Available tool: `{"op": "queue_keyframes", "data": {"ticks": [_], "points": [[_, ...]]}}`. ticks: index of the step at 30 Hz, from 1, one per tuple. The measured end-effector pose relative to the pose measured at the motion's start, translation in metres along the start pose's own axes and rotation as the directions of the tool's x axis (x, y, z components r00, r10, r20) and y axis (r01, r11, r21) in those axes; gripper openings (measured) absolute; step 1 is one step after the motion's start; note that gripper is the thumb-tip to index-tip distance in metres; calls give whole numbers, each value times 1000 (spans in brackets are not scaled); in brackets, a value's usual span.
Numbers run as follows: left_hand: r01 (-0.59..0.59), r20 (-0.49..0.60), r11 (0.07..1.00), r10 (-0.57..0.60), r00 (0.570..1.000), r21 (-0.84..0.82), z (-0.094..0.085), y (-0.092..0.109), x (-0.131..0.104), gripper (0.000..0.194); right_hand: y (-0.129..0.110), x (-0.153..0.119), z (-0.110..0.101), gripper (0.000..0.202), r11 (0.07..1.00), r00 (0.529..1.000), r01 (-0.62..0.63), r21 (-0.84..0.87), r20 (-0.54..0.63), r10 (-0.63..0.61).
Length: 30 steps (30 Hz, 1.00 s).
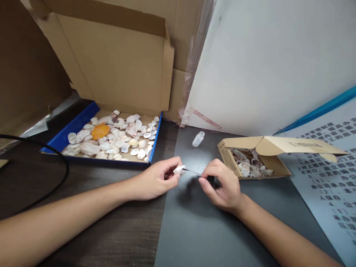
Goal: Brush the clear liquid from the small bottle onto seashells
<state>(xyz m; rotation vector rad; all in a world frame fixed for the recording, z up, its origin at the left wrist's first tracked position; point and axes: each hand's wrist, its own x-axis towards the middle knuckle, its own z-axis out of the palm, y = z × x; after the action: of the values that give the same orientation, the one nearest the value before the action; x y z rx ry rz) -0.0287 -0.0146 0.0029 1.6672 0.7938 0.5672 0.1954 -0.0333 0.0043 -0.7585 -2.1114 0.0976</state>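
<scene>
Between the thumb and fingers of my left hand [158, 178] is a small whitish seashell [179, 170]. My right hand [222, 185] pinches the black cap of a thin brush [194, 172], whose dark tip touches or nearly touches the shell. Behind the hands a small clear bottle [198, 139] stands uncapped on the grey mat [189, 230]. To the left lies an open blue-sided box [83, 124] of many shells, among them an orange scallop shell [100, 131]. On the right a smaller tan carton [228, 155] also holds shells.
The blue box's cardboard lid [116, 63] stands upright at the back. A white panel [264, 66] leans behind the mat. A black cable [65, 170] curves along the left side. A printed sheet [328, 178] lies at the right.
</scene>
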Motion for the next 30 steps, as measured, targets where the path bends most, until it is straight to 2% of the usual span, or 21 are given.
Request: {"op": "queue_keyframes", "data": {"ticks": [4,8,12,15,19,25,30], "points": [[-7,8,1000,7,1000,2,0,-2,0,16,0,-1,1,6,1000,1000,3,-9,28,-3],[-22,19,1000,22,1000,-14,0,-2,0,15,-1,0,0,12,999,999,-36,-25,-3,36],[-14,18,1000,14,1000,-1,0,-2,0,14,-1,0,0,8,999,1000,-6,32,13,5],[-15,17,1000,15,1000,-1,1,-2,-1,14,-1,0,1,8,1000,999,-7,9,34,7],[-25,28,1000,25,999,-4,0,-2,-1,14,-2,0,1,13,999,999,-46,-6,-4,46],[-26,20,999,26,999,20,0,-3,0,13,-3,0,1,8,999,999,-15,33,31,14],[-29,29,1000,29,999,4,1,-2,-1,13,-4,1,-1,13,999,999,-51,15,-10,51]]}}
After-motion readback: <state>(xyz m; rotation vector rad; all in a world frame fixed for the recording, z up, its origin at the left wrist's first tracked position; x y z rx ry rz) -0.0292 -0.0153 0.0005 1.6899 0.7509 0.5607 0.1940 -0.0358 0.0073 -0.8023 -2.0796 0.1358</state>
